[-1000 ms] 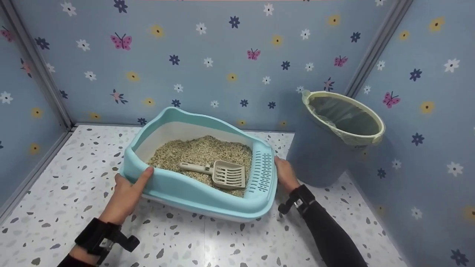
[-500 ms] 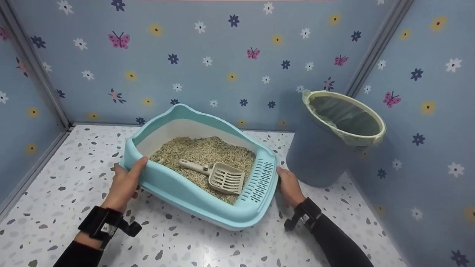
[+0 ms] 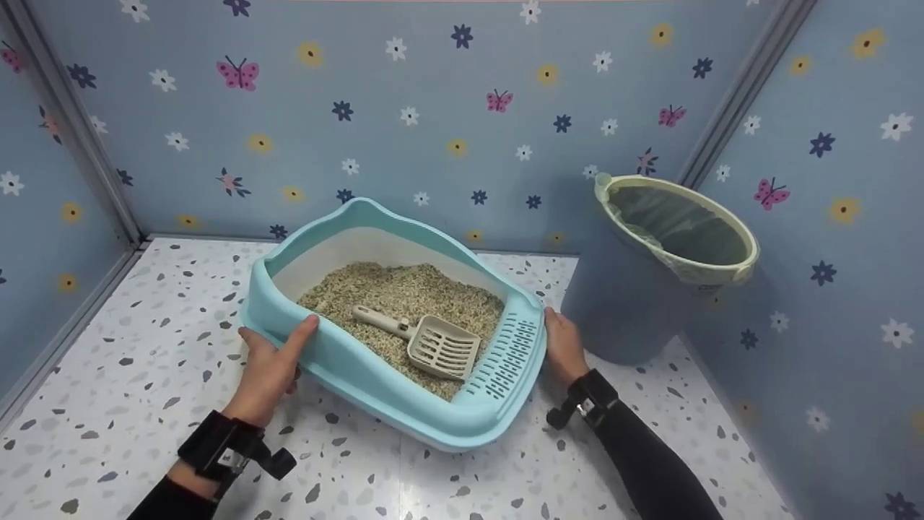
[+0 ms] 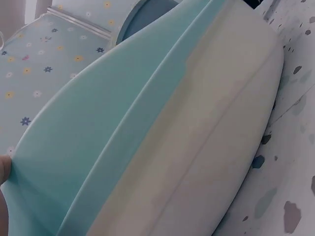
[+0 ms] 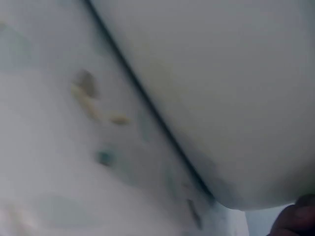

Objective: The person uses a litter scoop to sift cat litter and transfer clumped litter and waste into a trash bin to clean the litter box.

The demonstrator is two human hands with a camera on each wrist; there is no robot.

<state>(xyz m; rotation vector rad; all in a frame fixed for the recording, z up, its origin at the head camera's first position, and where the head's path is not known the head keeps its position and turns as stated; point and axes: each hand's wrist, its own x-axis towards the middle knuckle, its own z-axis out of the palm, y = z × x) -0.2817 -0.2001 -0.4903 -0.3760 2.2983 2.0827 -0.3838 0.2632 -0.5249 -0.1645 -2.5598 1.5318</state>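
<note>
A light-blue cat litter box (image 3: 361,372) with a white base stands at a slant in the middle of the head view. Sandy litter (image 3: 390,282) fills its inside, and on this lies a beige slotted litter scoop (image 3: 444,348), its handle pointing left. My left hand (image 3: 267,372) grips the box's near left corner, thumb at the rim. At the perforated right end, my right hand (image 3: 565,345) holds the side, its fingertips partly hidden. The left wrist view shows the blue side wall (image 4: 108,103); the right wrist view shows the white base (image 5: 221,98) close over the floor.
A grey-blue trash bin (image 3: 628,310) with a pale-yellow rim and a liner stands right of the box, near my right hand. Flowered blue walls (image 3: 404,79) enclose the speckled white floor (image 3: 173,347).
The litter box has turned clockwise, its right end coming slightly toward me and its left end going back. The scoop has turned with it; both hands have stayed on the box.
</note>
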